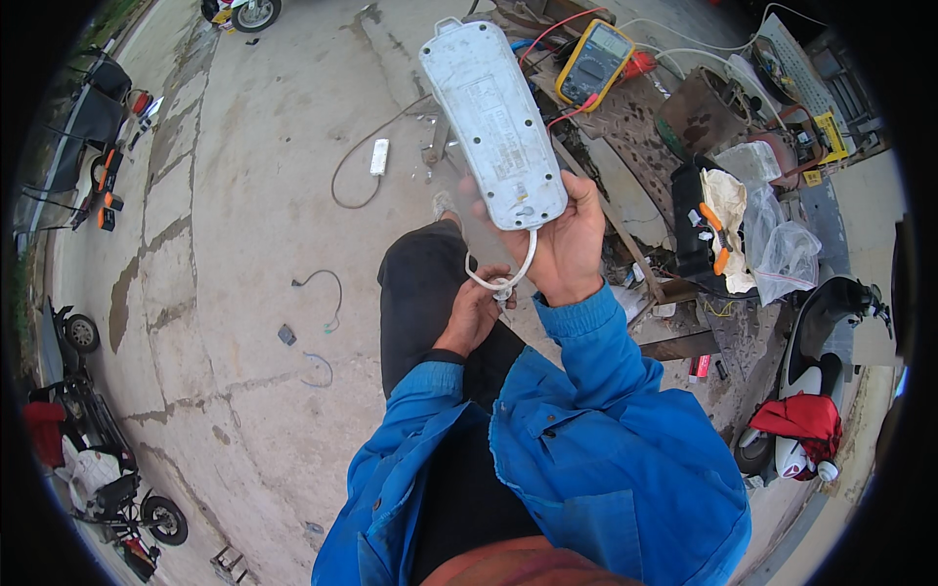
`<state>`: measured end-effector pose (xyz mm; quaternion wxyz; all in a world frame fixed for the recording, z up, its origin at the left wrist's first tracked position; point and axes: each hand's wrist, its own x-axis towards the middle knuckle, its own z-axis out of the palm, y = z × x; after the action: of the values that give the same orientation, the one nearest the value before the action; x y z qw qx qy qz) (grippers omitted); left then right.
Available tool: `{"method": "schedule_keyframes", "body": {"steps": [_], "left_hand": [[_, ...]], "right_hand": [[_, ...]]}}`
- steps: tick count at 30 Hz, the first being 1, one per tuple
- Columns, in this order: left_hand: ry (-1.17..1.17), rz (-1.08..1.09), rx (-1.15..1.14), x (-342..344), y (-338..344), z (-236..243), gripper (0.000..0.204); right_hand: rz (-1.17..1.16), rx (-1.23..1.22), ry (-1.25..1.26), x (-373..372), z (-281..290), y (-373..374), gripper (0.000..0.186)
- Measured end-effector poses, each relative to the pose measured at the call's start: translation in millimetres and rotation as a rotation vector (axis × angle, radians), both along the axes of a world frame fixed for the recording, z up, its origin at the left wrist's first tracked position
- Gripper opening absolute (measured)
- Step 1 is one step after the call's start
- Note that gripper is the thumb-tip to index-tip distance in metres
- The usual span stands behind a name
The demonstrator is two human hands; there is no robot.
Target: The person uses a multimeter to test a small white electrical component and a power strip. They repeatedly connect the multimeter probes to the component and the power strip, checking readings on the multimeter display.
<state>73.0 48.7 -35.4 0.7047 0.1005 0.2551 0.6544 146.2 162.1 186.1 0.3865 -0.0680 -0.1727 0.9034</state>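
A long white power strip (493, 127), scuffed and dirty, is held up in front of me with its screwed underside toward me. My right hand (569, 239) grips its near end, with the thumb along the right edge and the other fingers mostly hidden behind. From that end a white cord (531, 256) curves down in a loop. Below it, my left hand (472, 314) is closed on the bunched part of the cord by my knee. The cord's end is hard to make out there.
At the right, a cluttered bench carries a yellow multimeter (595, 64) with red leads, a rusty metal pot (699, 112), orange-handled pliers (718, 239) and plastic bags (785, 256). A white block with a cable (379, 157) and cable scraps (337, 301) lie on the concrete. Parked scooters (811, 391) stand around.
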Motion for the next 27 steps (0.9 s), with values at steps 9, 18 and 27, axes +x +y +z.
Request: {"method": "schedule_keyframes", "body": {"steps": [9,18,27], "left_hand": [[-0.006,-0.001,0.008,0.2,0.0,-2.1,0.04],[-0.042,0.023,0.01,-1.2,-0.8,8.1,0.036],[-0.033,0.04,-0.047,-0.7,-5.2,22.5,0.034]], "right_hand": [[0.029,0.005,0.018,1.6,-4.9,3.3,0.069],[-0.276,0.643,-0.434,-4.2,-1.0,-5.8,0.072],[-0.696,1.438,-0.866,-21.9,-10.8,-19.7,0.087]]}}
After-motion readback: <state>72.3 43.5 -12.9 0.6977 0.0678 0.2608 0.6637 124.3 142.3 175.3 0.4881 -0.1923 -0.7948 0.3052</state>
